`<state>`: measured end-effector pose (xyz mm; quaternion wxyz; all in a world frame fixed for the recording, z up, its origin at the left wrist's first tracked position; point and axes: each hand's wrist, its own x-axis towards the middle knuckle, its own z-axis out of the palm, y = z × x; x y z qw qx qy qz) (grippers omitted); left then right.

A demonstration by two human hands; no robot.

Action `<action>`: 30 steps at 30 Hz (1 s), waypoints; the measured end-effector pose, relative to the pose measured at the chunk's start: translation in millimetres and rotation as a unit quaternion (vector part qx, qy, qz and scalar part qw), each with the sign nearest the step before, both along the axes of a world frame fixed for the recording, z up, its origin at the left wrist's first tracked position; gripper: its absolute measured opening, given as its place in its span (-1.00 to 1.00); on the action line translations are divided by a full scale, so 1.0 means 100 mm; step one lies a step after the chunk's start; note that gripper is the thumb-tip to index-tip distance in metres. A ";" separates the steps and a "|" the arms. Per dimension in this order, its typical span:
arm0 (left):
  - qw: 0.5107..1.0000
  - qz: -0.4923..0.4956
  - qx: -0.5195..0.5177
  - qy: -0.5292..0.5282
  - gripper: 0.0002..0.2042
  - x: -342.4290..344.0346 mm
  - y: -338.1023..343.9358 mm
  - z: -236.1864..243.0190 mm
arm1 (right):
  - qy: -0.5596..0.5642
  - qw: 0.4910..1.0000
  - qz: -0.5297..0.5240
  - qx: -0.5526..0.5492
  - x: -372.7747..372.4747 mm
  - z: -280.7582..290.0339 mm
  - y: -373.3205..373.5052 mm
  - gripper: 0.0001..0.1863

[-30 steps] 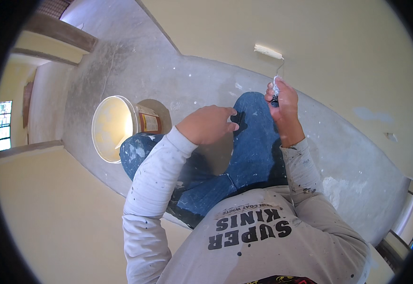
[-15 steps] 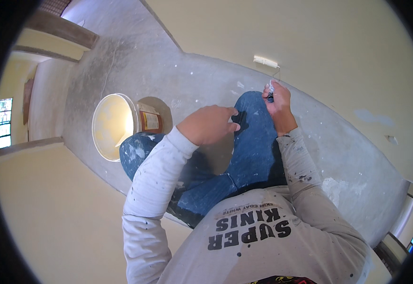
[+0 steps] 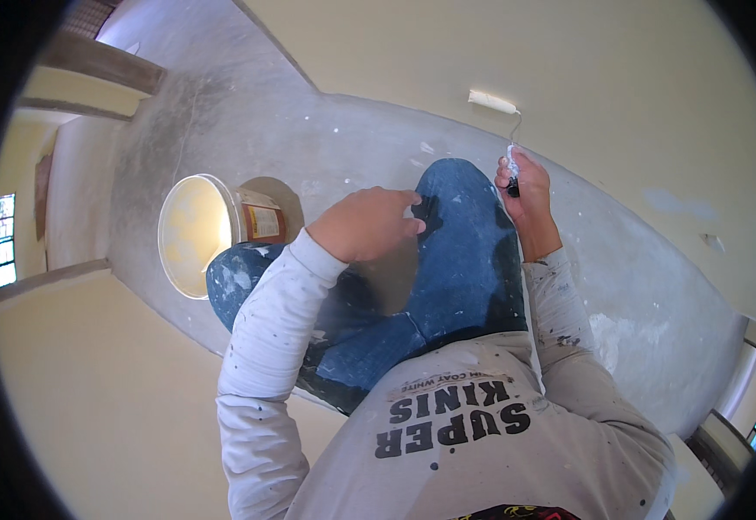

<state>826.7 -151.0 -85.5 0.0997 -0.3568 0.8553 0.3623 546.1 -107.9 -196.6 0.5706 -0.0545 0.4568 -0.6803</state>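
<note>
My right hand is closed around the handle of a paint roller. The roller's white sleeve lies against the pale yellow wall, low down near the floor, with its thin wire frame running back to my fist. Beside my right knee, my left hand has its thumb and fingertips apart, near the blue jeans; nothing shows in it. To the left stands a paint bucket, cream inside, with a reddish-brown and white label.
Grey concrete floor carries white paint specks. Another pale wall stands at the lower left, and a barred window shows at the far left. A small wall fitting is at the right.
The roller and my right hand have shifted slightly right, and the sleeve sits a bit higher on the wall relative to the floor edge. My left hand stays by the knee.
</note>
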 end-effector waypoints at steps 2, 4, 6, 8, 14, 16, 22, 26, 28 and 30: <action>1.000 -0.003 -0.004 -0.003 -0.51 0.01 -0.01 -0.02 | -0.001 1.000 -0.002 0.003 -0.06 -0.06 0.02 -0.86; 1.000 -0.002 -0.006 -0.008 -0.52 0.02 0.01 -0.03 | 0.033 0.999 -0.002 -0.020 -0.05 0.26 0.16 -0.86; 1.000 0.003 0.002 -0.008 -0.52 0.03 0.02 -0.02 | 0.048 0.999 -0.005 -0.025 -0.03 0.61 0.27 -0.87; 1.000 0.002 0.005 -0.009 -0.52 0.01 0.02 -0.01 | 0.048 0.999 -0.017 -0.010 -0.04 0.78 0.33 -0.88; 1.000 -0.019 -0.022 0.007 -0.53 0.00 0.01 -0.04 | -0.005 1.000 -0.011 -0.002 -0.33 -0.20 0.19 -0.87; 1.000 -0.014 -0.024 0.009 -0.53 0.01 0.02 -0.03 | -0.028 1.000 -0.004 0.003 -0.42 -0.57 0.14 -0.86; 1.000 -0.008 -0.019 0.003 -0.54 0.03 0.02 -0.07 | -0.007 1.000 0.008 -0.006 -0.38 -0.15 0.23 -0.86; 1.000 -0.011 -0.013 0.011 -0.55 0.01 0.04 -0.02 | 0.043 0.999 0.002 -0.015 -0.12 0.76 0.38 -0.87; 0.999 -0.017 -0.023 0.017 -0.55 0.02 0.04 -0.03 | 0.050 0.999 -0.002 -0.014 -0.08 0.72 0.36 -0.88; 0.999 -0.012 -0.022 0.031 -0.55 0.04 0.04 -0.03 | 0.045 0.999 0.002 -0.013 -0.07 0.60 0.30 -0.89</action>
